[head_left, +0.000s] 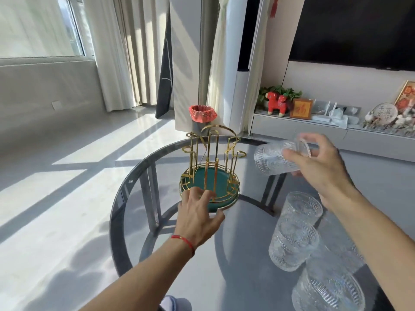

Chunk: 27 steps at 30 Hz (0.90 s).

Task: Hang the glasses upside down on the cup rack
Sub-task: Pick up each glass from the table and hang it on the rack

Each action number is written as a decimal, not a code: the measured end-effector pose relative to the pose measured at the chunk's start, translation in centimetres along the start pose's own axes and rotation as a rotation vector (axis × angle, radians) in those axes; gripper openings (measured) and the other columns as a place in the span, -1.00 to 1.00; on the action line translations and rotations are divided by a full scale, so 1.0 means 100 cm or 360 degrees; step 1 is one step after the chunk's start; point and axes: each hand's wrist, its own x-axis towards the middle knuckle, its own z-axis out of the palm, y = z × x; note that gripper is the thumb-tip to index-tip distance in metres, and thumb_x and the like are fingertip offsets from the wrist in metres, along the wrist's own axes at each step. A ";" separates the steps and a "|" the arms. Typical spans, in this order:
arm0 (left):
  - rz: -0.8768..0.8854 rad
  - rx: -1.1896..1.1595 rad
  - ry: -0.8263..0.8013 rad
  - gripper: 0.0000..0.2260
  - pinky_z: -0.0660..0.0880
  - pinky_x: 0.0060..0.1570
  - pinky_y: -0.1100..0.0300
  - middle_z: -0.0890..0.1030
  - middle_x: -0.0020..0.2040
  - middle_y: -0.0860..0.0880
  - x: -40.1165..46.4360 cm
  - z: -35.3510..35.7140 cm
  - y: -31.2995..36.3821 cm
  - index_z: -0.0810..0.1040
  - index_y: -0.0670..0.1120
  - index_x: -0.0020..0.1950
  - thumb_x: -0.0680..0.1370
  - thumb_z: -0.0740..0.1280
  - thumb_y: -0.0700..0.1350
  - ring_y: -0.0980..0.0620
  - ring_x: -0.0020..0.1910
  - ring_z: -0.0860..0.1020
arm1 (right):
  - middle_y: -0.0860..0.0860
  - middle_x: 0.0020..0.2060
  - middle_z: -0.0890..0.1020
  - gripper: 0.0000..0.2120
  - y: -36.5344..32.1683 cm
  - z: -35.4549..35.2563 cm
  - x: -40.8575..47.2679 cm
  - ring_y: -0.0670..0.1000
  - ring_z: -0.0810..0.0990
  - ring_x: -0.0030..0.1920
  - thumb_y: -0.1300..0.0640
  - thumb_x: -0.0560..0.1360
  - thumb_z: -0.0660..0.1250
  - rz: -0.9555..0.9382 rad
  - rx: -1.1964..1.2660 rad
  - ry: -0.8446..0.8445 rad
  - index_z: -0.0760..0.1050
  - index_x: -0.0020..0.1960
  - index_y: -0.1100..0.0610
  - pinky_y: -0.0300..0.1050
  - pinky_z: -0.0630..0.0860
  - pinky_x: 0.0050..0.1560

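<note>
A gold wire cup rack [210,153] with a round green base [221,204] stands near the middle of the round glass table [125,198]. No glass hangs on it. My left hand [198,215] grips the near rim of the green base. My right hand [323,162] holds a ribbed clear glass [270,161] in the air to the right of the rack, tipped on its side with its mouth pointing left. Three more ribbed glasses stand on the table at the right: one [302,204], one [292,243] and one [325,290] nearest me.
Beyond the table stand a bin with a red liner [202,113], white curtains and a window at the left. A low grey cabinet [298,127] with ornaments runs along the right wall, under a dark screen [354,30]. The table's left edge drops to sunlit floor.
</note>
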 end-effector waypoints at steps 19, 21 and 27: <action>-0.0085 0.0459 -0.0240 -0.37 0.31 0.37 -0.44 0.32 0.55 -0.32 -0.013 0.026 0.000 0.43 0.11 0.50 0.45 0.17 0.28 -0.48 0.54 0.16 | 0.07 0.34 0.56 -0.35 -0.065 0.153 0.164 0.15 0.60 0.21 0.20 0.36 0.65 -0.0333 -0.0613 -0.0885 0.54 0.41 0.04 -0.03 0.67 -0.12; -0.0064 0.0480 -0.0196 -0.38 0.40 0.29 -0.44 0.41 0.49 -0.32 -0.013 0.028 -0.001 0.50 0.09 0.44 0.42 0.24 0.27 -0.48 0.49 0.26 | 0.08 0.33 0.57 -0.33 -0.059 0.159 0.168 0.21 0.61 0.22 0.21 0.31 0.69 -0.0272 -0.0638 -0.1023 0.57 0.37 0.02 0.16 0.70 0.03; -0.0058 0.0493 -0.0123 -0.39 0.45 0.24 -0.45 0.46 0.46 -0.32 -0.012 0.033 -0.002 0.54 0.09 0.41 0.39 0.28 0.27 -0.46 0.47 0.32 | 0.02 0.36 0.57 -0.31 -0.044 0.170 0.180 0.15 0.51 0.37 0.19 0.28 0.71 -0.0238 -0.0665 -0.1363 0.58 0.35 -0.06 0.29 0.54 0.33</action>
